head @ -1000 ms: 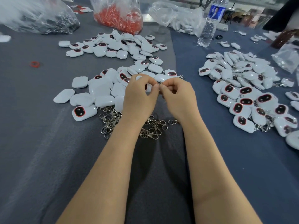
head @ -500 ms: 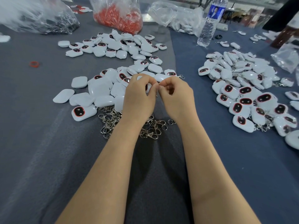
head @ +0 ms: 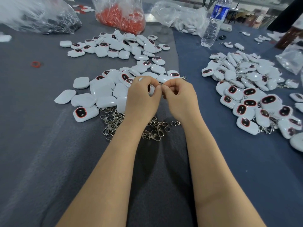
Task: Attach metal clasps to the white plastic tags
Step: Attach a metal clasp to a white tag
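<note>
**Hands pinched together above the clasp pile**

We see the left hand (head: 141, 97) and right hand (head: 179, 98) meeting fingertip to fingertip, pinching something small we cannot make out. The metal clasps (head: 114, 122) lie just below the wrists; loose white tags (head: 98, 94) sit just beyond and left of the clasps.

We see a grey cloth-covered table (head: 41, 153) carrying white tags (head: 101, 89), loose metal clasps (head: 114, 123), clasped tags (head: 249, 99), plastic bags (head: 121, 15), a water bottle (head: 213, 25).

Grey cloth (head: 41, 153) covers the table; blue cloth (head: 246, 161) adjoins it; glass partition (head: 255, 12) far behind.
</note>
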